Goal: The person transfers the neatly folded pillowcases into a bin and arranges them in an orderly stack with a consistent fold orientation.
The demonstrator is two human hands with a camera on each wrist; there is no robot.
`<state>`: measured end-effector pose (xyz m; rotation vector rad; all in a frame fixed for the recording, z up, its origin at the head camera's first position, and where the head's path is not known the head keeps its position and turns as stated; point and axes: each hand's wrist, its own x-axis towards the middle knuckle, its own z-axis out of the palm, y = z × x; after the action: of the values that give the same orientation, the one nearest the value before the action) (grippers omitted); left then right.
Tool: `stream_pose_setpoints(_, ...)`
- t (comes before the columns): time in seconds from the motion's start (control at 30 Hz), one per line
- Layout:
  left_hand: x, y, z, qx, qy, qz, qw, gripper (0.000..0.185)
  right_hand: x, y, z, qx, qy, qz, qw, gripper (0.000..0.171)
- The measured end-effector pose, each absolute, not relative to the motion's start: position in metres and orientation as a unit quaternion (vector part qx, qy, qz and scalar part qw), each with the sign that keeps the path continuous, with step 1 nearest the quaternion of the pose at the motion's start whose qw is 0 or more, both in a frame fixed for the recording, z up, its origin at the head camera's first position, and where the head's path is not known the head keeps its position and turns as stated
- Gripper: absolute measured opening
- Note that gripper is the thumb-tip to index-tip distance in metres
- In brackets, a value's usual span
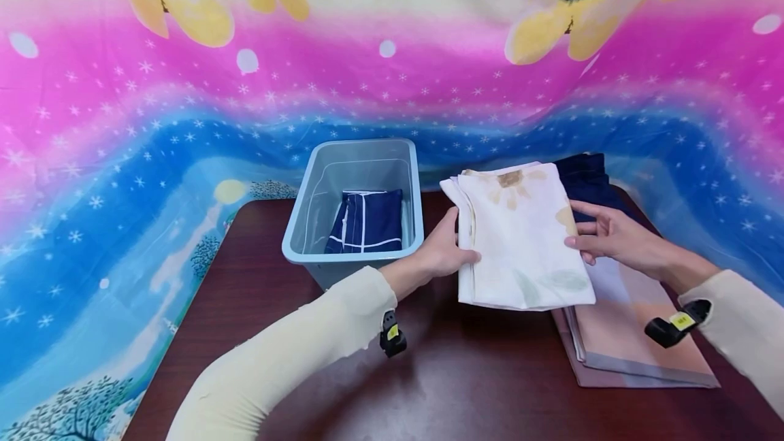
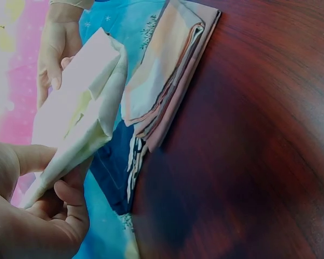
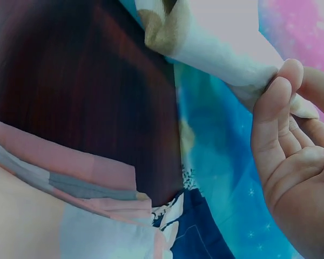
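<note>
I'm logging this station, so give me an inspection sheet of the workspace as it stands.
Surface: dark wooden table.
Job's things: white floral folded cloth, lifted; grey bin holding a navy folded cloth.
Clutter: pink folded cloth and dark blue cloth stacked at right.
Grippers: left hand and right hand grip the white cloth's edges.
Cables: nothing seen.
Surroundings: colourful printed backdrop.
</note>
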<state>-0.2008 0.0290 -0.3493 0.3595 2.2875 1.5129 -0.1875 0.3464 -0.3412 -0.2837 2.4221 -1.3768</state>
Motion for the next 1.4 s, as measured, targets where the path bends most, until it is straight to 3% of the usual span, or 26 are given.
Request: stream_pose_setpoints(1.4, -0.211, -0.019, -0.3, 0.16, 0.782, 0.556, 0.234, 0.089, -0.192, 0.309, -0.315, -0.103, 0.834, -0.515, 0.172, 0.089)
